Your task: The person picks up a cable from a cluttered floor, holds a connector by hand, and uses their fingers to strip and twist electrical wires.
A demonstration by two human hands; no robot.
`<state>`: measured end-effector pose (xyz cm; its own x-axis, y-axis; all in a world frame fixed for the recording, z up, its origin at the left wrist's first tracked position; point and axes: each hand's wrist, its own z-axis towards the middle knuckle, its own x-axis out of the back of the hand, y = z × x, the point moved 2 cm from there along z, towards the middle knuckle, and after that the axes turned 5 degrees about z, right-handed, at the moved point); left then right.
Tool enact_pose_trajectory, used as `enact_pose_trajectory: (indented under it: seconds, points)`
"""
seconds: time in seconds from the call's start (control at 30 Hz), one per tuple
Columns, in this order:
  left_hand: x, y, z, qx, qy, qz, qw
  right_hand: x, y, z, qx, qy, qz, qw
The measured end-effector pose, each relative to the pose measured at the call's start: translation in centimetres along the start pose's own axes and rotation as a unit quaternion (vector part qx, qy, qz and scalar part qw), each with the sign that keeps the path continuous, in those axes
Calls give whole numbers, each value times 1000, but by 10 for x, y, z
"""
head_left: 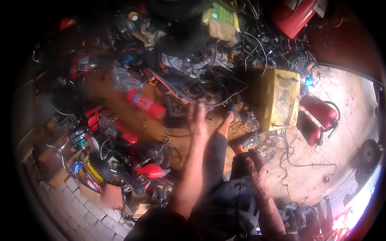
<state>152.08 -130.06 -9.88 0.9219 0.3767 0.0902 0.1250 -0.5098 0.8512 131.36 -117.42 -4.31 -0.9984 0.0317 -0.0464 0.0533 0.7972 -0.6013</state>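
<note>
at far left we see pale bricks (86, 207), then a woven basket (112, 196). further right, a red cylinder (150, 107) lies on its side. just past it the cable (173, 88), dark with red beside it, curves through the clutter to our left hand (197, 126). our left fingers look stretched out where it crosses, but they blur, so we cannot tell whether they grip it.

we judge the cable light and bendy yet springy, not fragile, perhaps greasy; it may snag on the parts around it. the best hold seems the middle of the curve, just beside our fingertips, pinched between thumb and fingers.

our right hand (256, 166) rests by the knee, fingers loosely bent, with nothing seen in them. beyond it stand a yellow box (281, 100) and two red extinguishers (321, 110).
</note>
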Motion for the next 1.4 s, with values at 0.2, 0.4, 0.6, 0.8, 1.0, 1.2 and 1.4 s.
enact_pose_trajectory:
  seconds: [0.2,0.4,0.6,0.8,1.0,1.2,1.4]
  points:
    - [-33,21,-24,-119,-180,167,962,-10,-62,21,76,41,-25,996]
    - [-51,20,-37,-49,-245,125,960,-8,-112,56,194,64,34,978]
    - [-63,21,-44,-14,-281,168,945,-2,-130,76,224,67,-14,972]
    - [-71,14,-48,-116,-354,330,868,7,-125,75,130,69,142,979]
    - [-40,-11,36,-3,-273,309,911,44,-74,33,138,216,50,965]
    - [-44,-32,166,-82,-92,303,945,61,9,8,82,308,257,912]
    - [-97,-52,208,-97,-25,259,961,29,25,6,17,281,258,924]
